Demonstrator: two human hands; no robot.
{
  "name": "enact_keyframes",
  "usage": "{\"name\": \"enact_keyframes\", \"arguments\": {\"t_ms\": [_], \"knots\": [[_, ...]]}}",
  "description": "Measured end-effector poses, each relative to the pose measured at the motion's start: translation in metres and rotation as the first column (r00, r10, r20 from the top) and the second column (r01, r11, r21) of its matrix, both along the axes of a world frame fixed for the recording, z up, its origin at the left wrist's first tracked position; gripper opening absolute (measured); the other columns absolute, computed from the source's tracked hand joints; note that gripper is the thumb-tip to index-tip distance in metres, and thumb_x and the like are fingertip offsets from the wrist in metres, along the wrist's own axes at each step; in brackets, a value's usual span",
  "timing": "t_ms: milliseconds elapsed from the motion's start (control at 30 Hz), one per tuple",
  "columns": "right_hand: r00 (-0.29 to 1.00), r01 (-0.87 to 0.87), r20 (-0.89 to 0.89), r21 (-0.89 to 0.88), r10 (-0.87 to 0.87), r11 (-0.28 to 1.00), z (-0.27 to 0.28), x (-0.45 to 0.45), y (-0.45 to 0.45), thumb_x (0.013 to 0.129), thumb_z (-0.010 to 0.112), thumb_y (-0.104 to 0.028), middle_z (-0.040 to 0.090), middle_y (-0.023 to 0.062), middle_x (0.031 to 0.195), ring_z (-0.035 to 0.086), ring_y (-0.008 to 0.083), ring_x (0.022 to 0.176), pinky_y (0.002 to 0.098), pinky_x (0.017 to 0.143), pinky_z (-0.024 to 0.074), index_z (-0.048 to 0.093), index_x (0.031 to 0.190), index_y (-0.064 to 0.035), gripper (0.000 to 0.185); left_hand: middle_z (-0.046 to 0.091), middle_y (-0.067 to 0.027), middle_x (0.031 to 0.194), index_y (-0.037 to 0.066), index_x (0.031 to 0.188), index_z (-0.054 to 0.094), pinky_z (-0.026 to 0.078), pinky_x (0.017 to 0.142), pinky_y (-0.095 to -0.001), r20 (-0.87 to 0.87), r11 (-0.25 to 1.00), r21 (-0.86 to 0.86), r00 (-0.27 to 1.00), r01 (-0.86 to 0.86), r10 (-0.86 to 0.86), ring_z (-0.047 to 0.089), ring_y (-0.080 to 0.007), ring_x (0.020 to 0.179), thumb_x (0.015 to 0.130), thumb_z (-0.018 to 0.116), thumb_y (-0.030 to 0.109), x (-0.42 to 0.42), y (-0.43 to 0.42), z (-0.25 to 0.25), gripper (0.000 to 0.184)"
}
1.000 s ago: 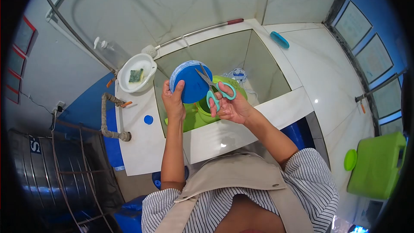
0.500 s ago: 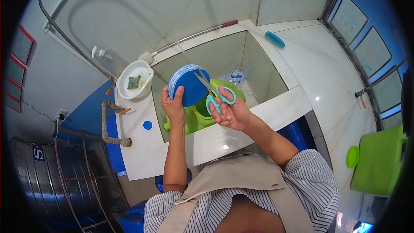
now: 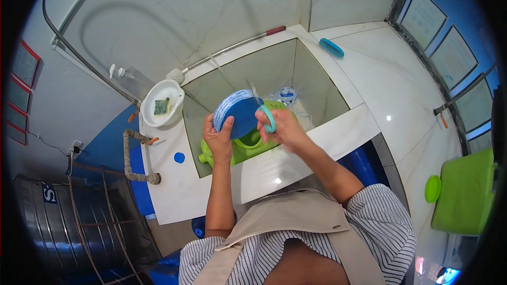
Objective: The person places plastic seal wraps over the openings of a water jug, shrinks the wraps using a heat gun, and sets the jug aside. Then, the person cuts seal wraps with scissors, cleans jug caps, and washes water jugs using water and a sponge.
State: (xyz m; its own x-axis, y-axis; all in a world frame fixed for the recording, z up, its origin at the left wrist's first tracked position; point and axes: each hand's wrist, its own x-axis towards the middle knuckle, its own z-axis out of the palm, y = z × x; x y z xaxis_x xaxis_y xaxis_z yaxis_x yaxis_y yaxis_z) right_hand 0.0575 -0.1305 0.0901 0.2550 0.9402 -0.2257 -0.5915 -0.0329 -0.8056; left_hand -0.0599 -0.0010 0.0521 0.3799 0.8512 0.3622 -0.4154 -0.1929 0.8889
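My left hand is closed on the edge of a round blue lid, thumb on its flat face. A white printed band runs round the lid's rim. In my right hand is a pair of scissors with teal handles. Its blades are blurred and point upward beside the lid's right edge; whether they touch it I cannot tell. Below both hands, a lime-green container with a round opening sits in the sink. A crumpled clear and blue wrapper lies behind it.
A white basin holding a sponge stands left of the sink, near a pump bottle. A long-handled brush lies along the back ledge. A teal brush and a small blue cap rest on the counter.
The scissors have turned in my right hand, from lying across the lid's face to upright at its right edge. The lid has shifted slightly right and down with my left hand.
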Motion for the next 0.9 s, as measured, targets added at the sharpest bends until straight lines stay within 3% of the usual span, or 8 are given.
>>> {"name": "enact_keyframes", "arguments": {"t_ms": [100, 167, 300, 467, 533, 700, 800, 900], "knots": [[0.840, 0.249, 0.430, 0.236, -0.331, 0.939, -0.003, 0.025, 0.012, 0.080, 0.067, -0.026, 0.058, 0.0079, 0.062, 0.049, 0.0133, 0.047, 0.0229, 0.049, 0.0404, 0.055, 0.078, -0.0023, 0.027, 0.057, 0.0001, 0.083, 0.005, 0.089, 0.056, 0.043, 0.071, -0.0209, 0.053, 0.995, -0.103, 0.998, -0.010, 0.016, 0.051, -0.0063, 0.073, 0.076, 0.071, 0.009, 0.001, 0.005, 0.001, 0.021], [0.278, 0.323, 0.816, 0.418, -0.508, 0.849, 0.010, 0.033, 0.014, 0.076, 0.067, -0.012, 0.061, 0.0112, 0.074, 0.059, 0.0208, 0.064, 0.0314, 0.061, 0.0458, 0.052, 0.087, 0.0001, 0.022, 0.058, -0.0001, 0.083, 0.005, 0.090, 0.056, 0.043, 0.071, -0.0210, 0.009, 0.996, -0.092, 1.000, 0.018, -0.017, 0.052, -0.0063, 0.074, 0.076, 0.071, 0.009, 0.005, 0.002, 0.000, 0.021], [0.349, 0.175, 0.828, 0.402, -0.439, 0.899, 0.026, 0.044, 0.013, 0.072, 0.063, -0.002, 0.059, 0.0134, 0.081, 0.060, 0.0277, 0.073, 0.0362, 0.066, 0.0463, 0.047, 0.095, 0.0002, 0.028, 0.059, -0.0008, 0.084, 0.004, 0.092, 0.057, 0.044, 0.073, -0.0214, -0.013, 0.982, -0.155, 0.993, 0.110, -0.113, 0.053, -0.0065, 0.075, 0.077, 0.070, 0.008, 0.012, -0.004, 0.009, 0.021], [0.028, 0.162, 0.895, 0.436, -0.446, 0.885, 0.023, 0.044, 0.009, 0.068, 0.059, 0.003, 0.057, 0.0141, 0.079, 0.057, 0.0303, 0.070, 0.0352, 0.062, 0.0467, 0.049, 0.090, -0.0013, 0.025, 0.060, -0.0014, 0.085, 0.003, 0.096, 0.057, 0.044, 0.075, -0.0221, -0.043, 0.980, -0.134, 0.987, 0.146, -0.153, 0.054, -0.0070, 0.076, 0.077, 0.069, 0.008, 0.016, -0.004, 0.008, 0.023], [0.105, 0.202, 0.884, 0.429, -0.455, 0.880, 0.024, 0.047, 0.009, 0.068, 0.058, 0.003, 0.056, 0.0138, 0.078, 0.057, 0.0305, 0.069, 0.0362, 0.061, 0.0463, 0.049, 0.090, -0.0016, 0.024, 0.060, -0.0019, 0.086, 0.002, 0.098, 0.057, 0.045, 0.075, -0.0227, -0.051, 0.983, -0.108, 0.986, 0.151, -0.157, 0.054, -0.0079, 0.077, 0.078, 0.069, 0.009, 0.020, -0.005, 0.012, 0.025], [-0.030, 0.072, 0.842, 0.539, -0.539, 0.839, 0.027, 0.058, 0.015, 0.068, 0.057, 0.003, 0.054, 0.0128, 0.075, 0.055, 0.0302, 0.065, 0.0371, 0.059, 0.0450, 0.050, 0.088, -0.0022, 0.022, 0.059, -0.0099, 0.081, 0.002, 0.106, 0.056, 0.045, 0.071, -0.0278, -0.550, 0.881, 0.413, 0.834, 0.233, 0.037, 0.057, -0.0169, 0.075, 0.075, 0.070, 0.017, 0.029, -0.001, 0.042, 0.037], [-0.077, -0.065, 0.862, 0.497, -0.501, 0.865, 0.029, 0.057, 0.023, 0.069, 0.057, 0.003, 0.056, 0.0152, 0.078, 0.054, 0.0339, 0.069, 0.0383, 0.062, 0.0449, 0.049, 0.089, -0.0025, 0.023, 0.056, -0.0112, 0.077, 0.002, 0.097, 0.057, 0.045, 0.066, -0.0300, -0.793, 0.868, 0.228, 0.601, 0.442, -0.097, 0.056, -0.0174, 0.071, 0.074, 0.071, 0.020, 0.038, 0.014, 0.044, 0.033], [0.226, 0.413, 0.812, 0.421, -0.539, 0.808, 0.033, 0.102, 0.045, 0.072, 0.057, 0.000, 0.060, 0.0168, 0.077, 0.057, 0.0360, 0.068, 0.0394, 0.062, 0.0462, 0.049, 0.092, -0.0019, 0.022, 0.056, -0.0025, 0.077, 0.001, 0.097, 0.057, 0.045, 0.067, -0.0262, -0.742, 0.854, 0.306, 0.667, 0.421, -0.063, 0.052, -0.0109, 0.071, 0.072, 0.074, 0.017, 0.039, 0.000, 0.065, 0.034]]}}
